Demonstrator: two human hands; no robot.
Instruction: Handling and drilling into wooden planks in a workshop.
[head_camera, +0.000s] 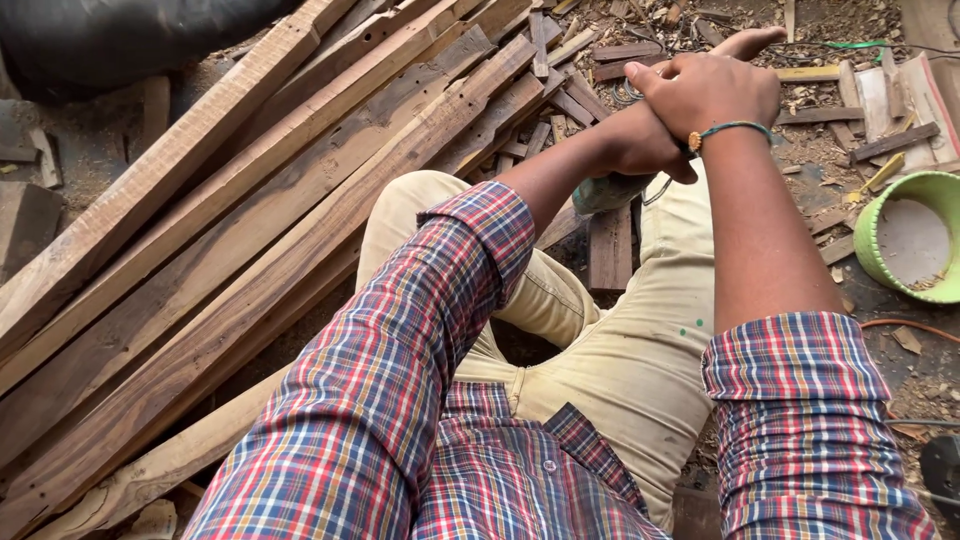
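I sit on the ground in a checked shirt and beige trousers (640, 350). My left hand (637, 140) is closed around a grey-green tool body (608, 192) held over my lap; most of the tool is hidden under my hands. My right hand (712, 88), with a green cord bracelet on its wrist, lies over the left hand, fingers curled and forefinger sticking out. Whether it grips the tool itself is hidden.
Long dark wooden planks (250, 210) lie in a slanted stack on my left. Short wood offcuts (610, 245) and shavings litter the ground ahead. A green plastic bowl (905, 238) stands at the right, with an orange cable (905, 325) just below it.
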